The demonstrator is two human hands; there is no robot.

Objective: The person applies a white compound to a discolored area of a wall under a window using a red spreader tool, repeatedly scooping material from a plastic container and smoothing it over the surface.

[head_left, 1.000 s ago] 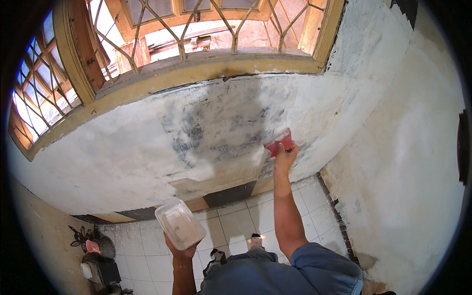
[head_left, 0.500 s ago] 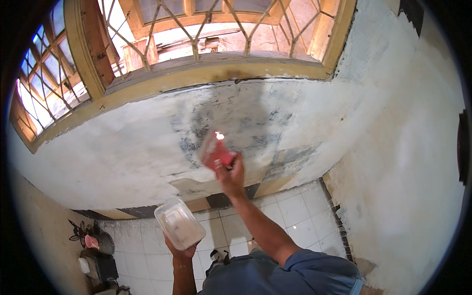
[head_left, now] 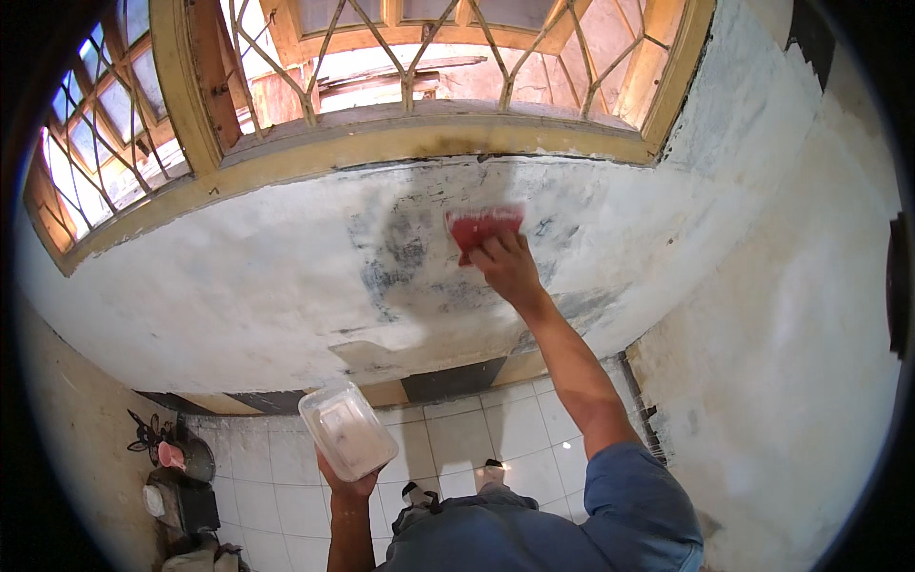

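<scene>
Note flat red spreader (head_left: 482, 225) pinched in right hand (head_left: 508, 269), clear rectangular plastic tub (head_left: 370, 458) cupped in left hand (head_left: 353, 483); draw evenly over grey-patched wall (head_left: 398, 257).

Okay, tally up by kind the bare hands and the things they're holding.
Bare hands: 2, the left hand and the right hand
Red putty spreader: 1, in the right hand
Clear plastic tub: 1, in the left hand
Total: 4
</scene>
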